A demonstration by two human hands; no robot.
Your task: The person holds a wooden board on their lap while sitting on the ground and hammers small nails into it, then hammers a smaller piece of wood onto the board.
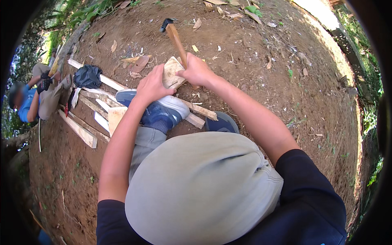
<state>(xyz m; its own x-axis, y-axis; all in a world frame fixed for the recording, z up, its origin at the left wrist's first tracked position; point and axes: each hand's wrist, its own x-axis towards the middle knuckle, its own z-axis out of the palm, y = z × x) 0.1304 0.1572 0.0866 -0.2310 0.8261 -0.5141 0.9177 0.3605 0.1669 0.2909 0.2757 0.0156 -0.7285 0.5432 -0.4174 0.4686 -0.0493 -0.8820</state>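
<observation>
My right hand [199,70] is closed round the wooden handle of a claw hammer [176,40]. Its dark head points away from me, above the soil. My left hand [154,85] grips the left side of a pale wood block [172,70], its thumb along the near edge. The block sits between my two hands, and my right fingers are close beside or against it; I cannot tell which. Just below my left hand, a blue and white shoe [163,112] rests over narrow wooden strips [200,109].
More wood strips [83,132] lie to the left, with a black plastic bag [88,76] among them. Beyond sits another person [30,102] in a blue shirt and dark gloves. Dry leaves [141,64] dot the brown soil, and a concrete edge [347,53] runs along the right.
</observation>
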